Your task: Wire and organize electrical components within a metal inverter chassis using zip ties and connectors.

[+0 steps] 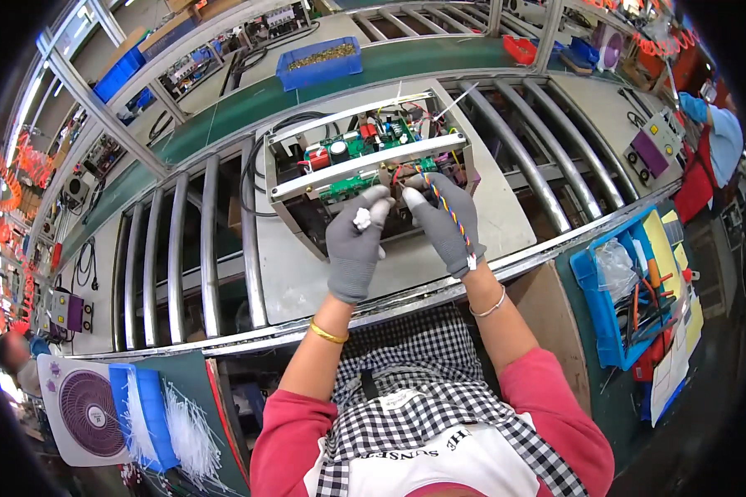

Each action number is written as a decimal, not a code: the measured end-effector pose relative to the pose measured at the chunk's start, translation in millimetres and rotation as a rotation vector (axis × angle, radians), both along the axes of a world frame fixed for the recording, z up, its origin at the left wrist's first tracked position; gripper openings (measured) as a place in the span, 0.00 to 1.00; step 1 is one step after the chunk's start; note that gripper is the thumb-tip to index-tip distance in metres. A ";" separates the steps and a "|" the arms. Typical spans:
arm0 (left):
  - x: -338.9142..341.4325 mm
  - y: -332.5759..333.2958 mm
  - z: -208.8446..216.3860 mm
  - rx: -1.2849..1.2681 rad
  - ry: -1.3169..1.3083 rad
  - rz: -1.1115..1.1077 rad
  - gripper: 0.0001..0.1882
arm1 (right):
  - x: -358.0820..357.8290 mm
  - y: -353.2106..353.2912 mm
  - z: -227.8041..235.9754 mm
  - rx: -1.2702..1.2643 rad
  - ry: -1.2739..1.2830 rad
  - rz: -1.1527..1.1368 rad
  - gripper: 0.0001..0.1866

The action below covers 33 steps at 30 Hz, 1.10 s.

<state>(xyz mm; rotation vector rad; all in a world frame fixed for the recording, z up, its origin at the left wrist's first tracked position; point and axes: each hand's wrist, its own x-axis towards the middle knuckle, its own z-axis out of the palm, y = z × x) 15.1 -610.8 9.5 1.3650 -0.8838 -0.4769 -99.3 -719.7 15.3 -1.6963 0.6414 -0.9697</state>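
Observation:
An open metal-framed electronic unit (373, 166) with green circuit boards sits in front of me. Both hands wear grey gloves with whitish fingertips and work at its near side. My left hand (355, 248) is closed, fingertips together by the lower board; what they hold is hidden. A small white piece (362, 219) shows against that hand, too unclear to name. My right hand (446, 219) has its fingers bent around thin wires at the unit's front edge. A twisted cable (449, 209) of yellow, blue and red wires runs over its back to a white connector (472, 262) at the wrist.
The unit rests on a pale board (307, 286) between metal rollers (211, 240). Beyond is a green belt with a blue bin (319, 63) of small parts. At right stands a blue tool tray (605, 311); at left, white cable ties (192, 435) and a fan (91, 412).

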 end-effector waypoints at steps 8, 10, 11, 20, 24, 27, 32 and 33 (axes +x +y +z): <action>7.2 1.6 -2.9 0.026 -0.745 0.425 0.19 | 4.1 -0.8 3.3 -0.063 -0.079 0.002 0.08; 5.4 3.3 3.3 0.135 -0.951 0.501 0.18 | 3.6 -1.8 2.0 -0.120 -0.098 -0.008 0.08; 7.4 4.0 5.4 0.142 -0.970 0.516 0.17 | 4.0 -1.6 2.0 -0.162 -0.099 -0.016 0.08; 10.0 3.5 32.9 0.226 0.464 -0.173 0.13 | -3.5 2.7 14.4 0.168 -0.027 0.101 0.10; 17.7 -6.6 24.4 0.240 0.536 -0.268 0.13 | -3.8 -6.1 -2.3 -0.005 -0.120 0.160 0.09; 13.8 -9.6 17.2 0.155 0.582 -0.168 0.13 | -8.3 -1.1 -6.7 0.039 -0.093 0.141 0.09; 8.9 -11.5 11.3 0.068 0.690 -0.133 0.13 | -7.5 5.8 -6.5 0.115 -0.106 0.121 0.09; 7.3 -11.4 11.5 0.068 0.688 -0.130 0.13 | -6.1 6.3 -7.3 0.074 -0.124 0.098 0.08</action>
